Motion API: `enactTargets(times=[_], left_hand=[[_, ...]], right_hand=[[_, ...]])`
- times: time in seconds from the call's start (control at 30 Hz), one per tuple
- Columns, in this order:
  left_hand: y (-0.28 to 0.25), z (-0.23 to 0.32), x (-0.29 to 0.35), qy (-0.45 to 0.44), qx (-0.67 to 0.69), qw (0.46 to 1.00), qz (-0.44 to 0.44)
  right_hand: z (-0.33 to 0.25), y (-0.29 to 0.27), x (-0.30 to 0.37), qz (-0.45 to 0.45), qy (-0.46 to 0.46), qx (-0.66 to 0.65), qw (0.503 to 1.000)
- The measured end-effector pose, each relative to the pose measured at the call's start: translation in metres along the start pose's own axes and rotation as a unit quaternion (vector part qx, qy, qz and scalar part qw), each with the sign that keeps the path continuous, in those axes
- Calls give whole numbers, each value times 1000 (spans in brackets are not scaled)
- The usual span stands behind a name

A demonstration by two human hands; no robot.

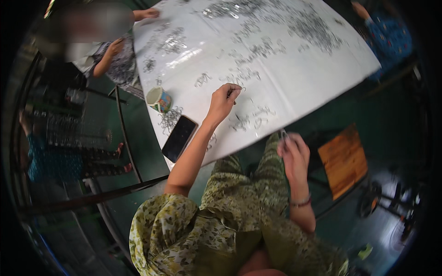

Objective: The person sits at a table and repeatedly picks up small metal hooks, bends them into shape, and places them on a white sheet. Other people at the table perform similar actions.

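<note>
Over the white-topped table point(294, 92), my left hand point(223, 103) is closed in a pinch, with a small bent wire hook point(243, 89) poking out at its fingertips. My right hand point(294, 154) is off the table's near edge, above my lap. Its fingers are closed round a small shiny metal piece point(283, 134), too blurred to tell its exact shape. Loose wire hooks point(239, 122) lie in a thin scatter just nearer than my left hand, and more hooks point(241, 75) lie just beyond it.
A dark phone point(179, 138) and a patterned cup point(159, 100) stand at the table's left edge, by a heap of hooks point(171, 118). A large hook pile point(313, 30) spreads at the far side. Co-workers sit left and right. A wooden stool point(343, 161) is at right.
</note>
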State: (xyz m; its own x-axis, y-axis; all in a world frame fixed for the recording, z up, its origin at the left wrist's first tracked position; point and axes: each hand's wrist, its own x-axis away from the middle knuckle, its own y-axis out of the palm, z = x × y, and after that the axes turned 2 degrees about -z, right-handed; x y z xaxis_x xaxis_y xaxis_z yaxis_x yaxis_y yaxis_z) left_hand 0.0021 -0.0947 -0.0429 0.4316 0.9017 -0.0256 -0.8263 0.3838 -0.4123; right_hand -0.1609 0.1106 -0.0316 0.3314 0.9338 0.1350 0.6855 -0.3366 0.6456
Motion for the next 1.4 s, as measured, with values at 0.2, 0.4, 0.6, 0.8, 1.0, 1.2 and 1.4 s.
enactTargets(times=[0.2, 0.4, 0.6, 0.8, 1.0, 1.2, 1.4], left_hand=[[27, 60, 80, -32, 251, 967, -31], [34, 66, 112, -45, 378, 924, -24], [36, 58, 123, -100, 417, 902, -45], [34, 64, 123, -96, 392, 914, -41], [39, 65, 119, -103, 376, 920, -39], [44, 54, 114, -99, 359, 926, -54], [45, 53, 113, -114, 362, 925, -32]], right_hand=[[29, 19, -7, 6, -3, -77, 997], [41, 32, 16, 34, -25, -43, 998], [42, 36, 26, 28, -62, -1, 998], [40, 41, 29, 34, -86, 14, 996], [42, 40, 28, 42, -108, 53, 992], [43, 33, 24, 57, -94, 48, 993], [48, 31, 21, 61, -81, 115, 988]])
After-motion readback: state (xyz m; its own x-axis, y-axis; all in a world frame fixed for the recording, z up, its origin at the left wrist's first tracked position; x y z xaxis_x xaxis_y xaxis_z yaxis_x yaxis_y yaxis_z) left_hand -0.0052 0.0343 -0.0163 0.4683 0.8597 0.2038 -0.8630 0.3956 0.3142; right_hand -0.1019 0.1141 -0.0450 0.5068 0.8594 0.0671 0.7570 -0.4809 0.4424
